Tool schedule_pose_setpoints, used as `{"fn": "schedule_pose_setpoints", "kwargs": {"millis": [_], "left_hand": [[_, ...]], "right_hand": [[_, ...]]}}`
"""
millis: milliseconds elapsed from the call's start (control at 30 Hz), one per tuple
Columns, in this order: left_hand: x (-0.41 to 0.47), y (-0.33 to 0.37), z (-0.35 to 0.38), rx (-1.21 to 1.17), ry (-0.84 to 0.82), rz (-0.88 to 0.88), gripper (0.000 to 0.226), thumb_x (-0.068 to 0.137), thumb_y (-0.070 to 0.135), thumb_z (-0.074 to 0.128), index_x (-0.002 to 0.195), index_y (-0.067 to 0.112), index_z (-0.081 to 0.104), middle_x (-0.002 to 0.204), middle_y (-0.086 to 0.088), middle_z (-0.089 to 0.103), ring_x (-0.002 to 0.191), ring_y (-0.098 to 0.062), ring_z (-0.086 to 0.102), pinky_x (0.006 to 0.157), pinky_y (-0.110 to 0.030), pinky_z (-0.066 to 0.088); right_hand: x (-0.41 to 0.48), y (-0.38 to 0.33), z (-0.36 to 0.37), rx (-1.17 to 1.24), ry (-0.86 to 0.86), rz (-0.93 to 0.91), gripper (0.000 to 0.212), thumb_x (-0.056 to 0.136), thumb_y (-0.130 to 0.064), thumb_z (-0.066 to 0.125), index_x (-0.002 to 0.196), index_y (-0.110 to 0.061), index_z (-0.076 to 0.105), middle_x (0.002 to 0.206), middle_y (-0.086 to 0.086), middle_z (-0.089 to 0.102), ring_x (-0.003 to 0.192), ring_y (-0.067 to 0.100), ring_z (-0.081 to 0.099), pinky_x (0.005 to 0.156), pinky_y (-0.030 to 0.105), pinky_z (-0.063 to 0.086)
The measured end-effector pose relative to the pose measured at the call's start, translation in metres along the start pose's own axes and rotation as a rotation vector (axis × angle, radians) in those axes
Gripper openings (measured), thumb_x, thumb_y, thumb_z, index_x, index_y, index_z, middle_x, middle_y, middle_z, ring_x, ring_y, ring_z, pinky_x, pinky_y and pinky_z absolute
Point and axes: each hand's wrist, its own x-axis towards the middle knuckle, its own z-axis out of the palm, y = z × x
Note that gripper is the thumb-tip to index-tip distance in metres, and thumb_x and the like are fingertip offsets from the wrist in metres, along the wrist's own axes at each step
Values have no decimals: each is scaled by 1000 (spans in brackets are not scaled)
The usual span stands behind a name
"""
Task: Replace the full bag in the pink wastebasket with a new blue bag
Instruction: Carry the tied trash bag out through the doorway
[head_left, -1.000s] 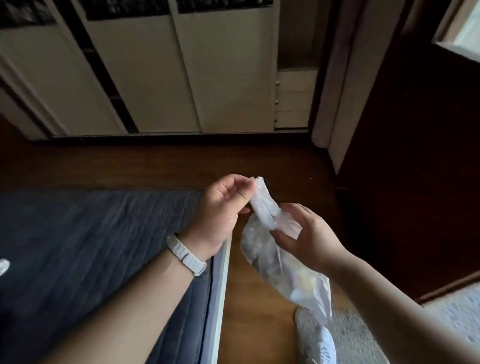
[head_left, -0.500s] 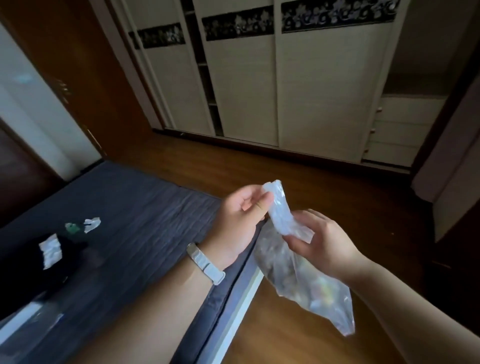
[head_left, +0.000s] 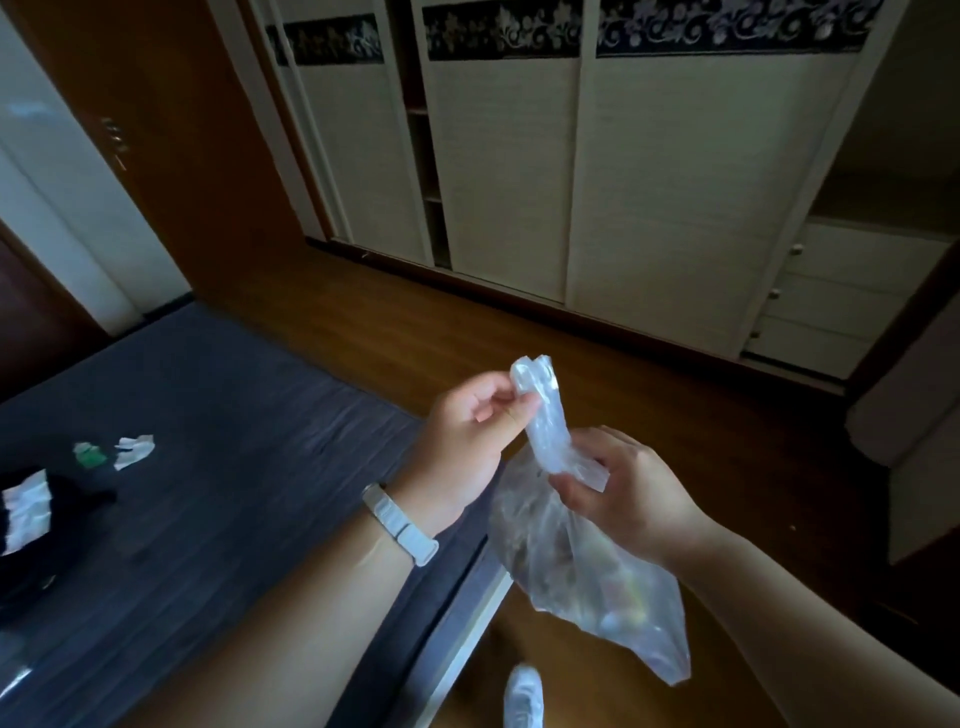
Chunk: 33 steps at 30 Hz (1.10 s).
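Note:
A clear plastic bag (head_left: 582, 566) full of rubbish hangs in front of me over the wooden floor. Its neck is twisted into a strip that points up. My left hand (head_left: 467, 441) pinches the top end of that strip between thumb and fingers. Lower down, my right hand (head_left: 623, 493) grips the neck where another loose end sticks out. The pink wastebasket and a blue bag are not in view.
A low bed with a dark blue cover (head_left: 208, 467) lies at the left, with scraps of white paper (head_left: 134, 451), a green scrap (head_left: 89, 454) and a dark item (head_left: 31, 535) on it. White sliding wardrobe doors (head_left: 675, 182) line the far wall. A white shoe (head_left: 523, 696) shows below.
The view has swung left and up, bringing the bed, its scraps and a brown door into sight. Both hands keep their hold on the bag's neck, nearly unchanged.

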Motion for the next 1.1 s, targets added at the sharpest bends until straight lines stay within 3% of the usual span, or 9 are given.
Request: {"fn": "schedule_pose_setpoints", "kwargs": {"millis": [200, 367, 600, 767, 900, 1100], "left_hand": [[124, -30, -14, -133, -12, -21, 9, 91, 15, 60, 97, 13, 67, 94, 1, 73, 87, -6, 67, 70, -17, 50], [210, -32, -26, -122, -22, -7, 18, 92, 18, 60, 105, 6, 64, 107, -11, 70, 100, -22, 65, 79, -27, 52], [294, -32, -20, -163, -43, 6, 21, 87, 28, 62, 101, 13, 66, 105, -3, 71, 101, -19, 65, 83, -32, 51], [348, -49, 3, -136, -39, -14, 14, 90, 25, 61, 100, 16, 66, 103, 3, 72, 100, -14, 65, 80, -30, 49], [402, -62, 32, -100, 7, -43, 11, 92, 20, 60, 100, 15, 66, 104, 0, 71, 101, -17, 64, 79, -30, 49], [500, -62, 90, -52, 117, -76, 7, 88, 26, 63, 92, 23, 68, 99, 2, 72, 96, -15, 65, 78, -31, 49]], "right_hand": [[113, 38, 1, -20, -1, 41, 43, 82, -39, 71, 121, -23, 62, 102, -20, 53, 93, 3, 57, 73, 8, 38], [191, 53, -10, -43, 10, 48, 45, 83, -39, 70, 124, -23, 60, 106, -18, 53, 93, 1, 53, 72, 5, 36], [268, 89, -33, -36, 40, 32, 47, 82, -39, 72, 124, -21, 60, 108, -16, 57, 95, 0, 54, 75, 6, 36], [309, 141, -40, 7, 17, 30, 47, 83, -41, 69, 125, -22, 58, 111, -14, 59, 99, 4, 56, 81, 16, 44], [352, 192, -52, 91, -8, 42, 46, 84, -39, 69, 126, -27, 52, 106, -14, 57, 93, 4, 57, 72, 13, 41], [439, 278, -93, 179, -100, 7, 47, 83, -43, 68, 125, -33, 49, 110, -13, 60, 95, 4, 59, 74, 18, 45]]}}
